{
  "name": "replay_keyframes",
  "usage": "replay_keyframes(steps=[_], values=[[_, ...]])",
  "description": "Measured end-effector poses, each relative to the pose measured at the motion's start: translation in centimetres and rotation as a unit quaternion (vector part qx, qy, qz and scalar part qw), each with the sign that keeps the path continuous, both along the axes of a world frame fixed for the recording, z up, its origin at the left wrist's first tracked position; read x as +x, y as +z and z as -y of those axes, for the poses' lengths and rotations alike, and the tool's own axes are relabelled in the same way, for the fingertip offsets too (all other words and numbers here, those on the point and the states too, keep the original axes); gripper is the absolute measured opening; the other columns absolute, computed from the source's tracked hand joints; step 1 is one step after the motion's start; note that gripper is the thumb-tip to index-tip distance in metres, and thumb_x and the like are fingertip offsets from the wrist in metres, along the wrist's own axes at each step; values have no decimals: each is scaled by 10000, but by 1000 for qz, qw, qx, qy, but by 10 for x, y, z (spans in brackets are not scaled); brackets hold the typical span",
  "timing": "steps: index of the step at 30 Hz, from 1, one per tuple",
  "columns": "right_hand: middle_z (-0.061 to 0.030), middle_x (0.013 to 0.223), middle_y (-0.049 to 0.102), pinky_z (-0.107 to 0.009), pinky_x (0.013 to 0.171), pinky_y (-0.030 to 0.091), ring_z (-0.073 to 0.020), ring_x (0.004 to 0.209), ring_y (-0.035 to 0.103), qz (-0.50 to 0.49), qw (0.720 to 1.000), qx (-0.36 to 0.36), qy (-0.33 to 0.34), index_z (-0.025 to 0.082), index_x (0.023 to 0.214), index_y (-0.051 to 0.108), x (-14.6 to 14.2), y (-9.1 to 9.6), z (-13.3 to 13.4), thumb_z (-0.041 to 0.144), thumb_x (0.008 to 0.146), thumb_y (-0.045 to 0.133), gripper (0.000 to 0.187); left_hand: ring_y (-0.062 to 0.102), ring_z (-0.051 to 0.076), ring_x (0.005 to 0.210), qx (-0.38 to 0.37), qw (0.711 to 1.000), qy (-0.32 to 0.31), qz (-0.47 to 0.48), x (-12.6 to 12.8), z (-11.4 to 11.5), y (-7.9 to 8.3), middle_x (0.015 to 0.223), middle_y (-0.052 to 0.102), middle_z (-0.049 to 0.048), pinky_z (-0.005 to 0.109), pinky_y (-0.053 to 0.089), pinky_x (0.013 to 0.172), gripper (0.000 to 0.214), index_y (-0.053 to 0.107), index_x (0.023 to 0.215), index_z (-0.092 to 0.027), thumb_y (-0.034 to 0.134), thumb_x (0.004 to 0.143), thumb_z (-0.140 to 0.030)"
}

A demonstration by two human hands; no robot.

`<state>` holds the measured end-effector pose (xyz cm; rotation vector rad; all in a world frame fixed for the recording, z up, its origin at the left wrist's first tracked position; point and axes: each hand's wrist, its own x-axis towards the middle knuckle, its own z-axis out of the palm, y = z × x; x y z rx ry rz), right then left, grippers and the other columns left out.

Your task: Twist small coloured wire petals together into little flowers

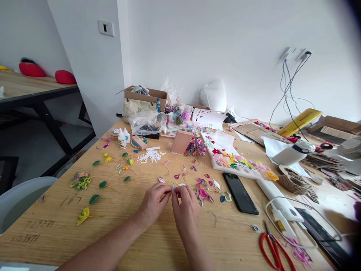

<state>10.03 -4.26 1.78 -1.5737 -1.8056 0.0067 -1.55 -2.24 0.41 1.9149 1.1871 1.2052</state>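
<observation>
My left hand [155, 200] and my right hand [186, 205] meet fingertip to fingertip above the wooden table [135, 241]. Both are pinched closed around something small; only a thin pale tip [173, 186] shows between them, and its kind is hidden. Just beyond the fingers lie a striped pink-and-white petal [161, 179] and a white petal [181, 184]. To the right of my right hand are scattered magenta petals [203, 193], a blue petal [222, 198] and a white leaf shape [216, 183].
Green leaves [94, 198] and yellow flowers [83, 216] on stems lie left. A black phone [240, 193], a white power strip [279, 199] and red-handled scissors [275, 250] lie right. Farther back are glue bottles [122, 139], a wooden block [181, 142] and a cardboard box [152, 94].
</observation>
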Motion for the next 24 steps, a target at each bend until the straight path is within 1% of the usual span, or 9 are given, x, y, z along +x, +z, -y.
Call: replay_keyframes(steps=[3, 7, 10, 13, 16, 18, 20, 22, 24], values=[[-25, 682, 543, -263, 582, 341, -167, 652, 495, 8, 999, -38, -6, 190, 676, 502, 0, 2, -2, 192, 799, 474, 127, 556, 155, 702, 5, 1000, 0, -14, 0, 0, 0, 729, 603, 41, 254, 441, 646, 152, 620, 769, -163, 480, 764, -104], [-29, 679, 555, -264, 581, 338, -170, 655, 509, 21, 998, -57, -13, 189, 674, 509, -1, 4, -4, 163, 783, 474, 118, 556, 163, 723, 14, 999, -13, -35, -1, 1, -1, 750, 618, 51, 262, 440, 666, 183, 639, 798, -179, 460, 799, -143], [-28, 683, 556, -260, 568, 337, -166, 642, 511, 18, 997, -72, -6, 188, 674, 508, 0, 7, -4, 151, 779, 472, 117, 561, 166, 716, 6, 999, -26, -26, -3, 1, -1, 747, 629, 60, 260, 436, 664, 206, 661, 788, -173, 456, 814, -178], [-32, 712, 547, -261, 583, 361, -172, 671, 512, -35, 998, -57, 0, 180, 738, 506, 6, 13, -2, 197, 771, 501, 38, 565, 166, 692, -40, 998, -27, 34, -4, 0, 0, 724, 635, 55, 254, 435, 651, 189, 675, 782, -164, 491, 801, -205], [-56, 788, 554, -276, 609, 387, -184, 717, 512, -106, 994, -32, 1, 173, 791, 500, 12, 14, 3, 264, 762, 519, 97, 568, 169, 699, -102, 987, -25, 121, -4, -1, 2, 736, 646, 51, 253, 439, 655, 169, 680, 798, -156, 527, 778, -224], [-60, 819, 572, -257, 544, 388, -162, 645, 516, -160, 985, -65, 16, 174, 799, 507, 13, 10, 5, 280, 763, 509, 111, 571, 173, 716, -129, 978, -32, 159, -5, -3, 3, 743, 652, 49, 254, 441, 668, 162, 685, 795, -152, 546, 762, -230], [-45, 767, 591, -230, 466, 372, -134, 549, 508, -227, 965, -124, 41, 171, 794, 514, 11, 4, 7, 282, 759, 505, 117, 573, 173, 711, -144, 973, -35, 177, -4, -3, 2, 721, 653, 41, 252, 444, 673, 153, 690, 767, -148, 562, 746, -229], [-6, 621, 573, -209, 421, 347, -120, 474, 492, -274, 945, -169, 60, 170, 761, 513, 8, 0, 9, 280, 767, 486, 113, 573, 171, 696, -151, 972, -32, 179, -4, -4, 1, 702, 652, 36, 251, 447, 670, 144, 688, 738, -145, 567, 736, -224], [28, 494, 506, -199, 403, 310, -113, 430, 464, -257, 947, -178, 67, 177, 688, 506, 6, -1, 12, 269, 786, 451, 145, 574, 171, 699, -146, 974, -26, 170, -4, -4, 0, 721, 656, 36, 252, 448, 672, 141, 684, 742, -147, 563, 737, -218]])
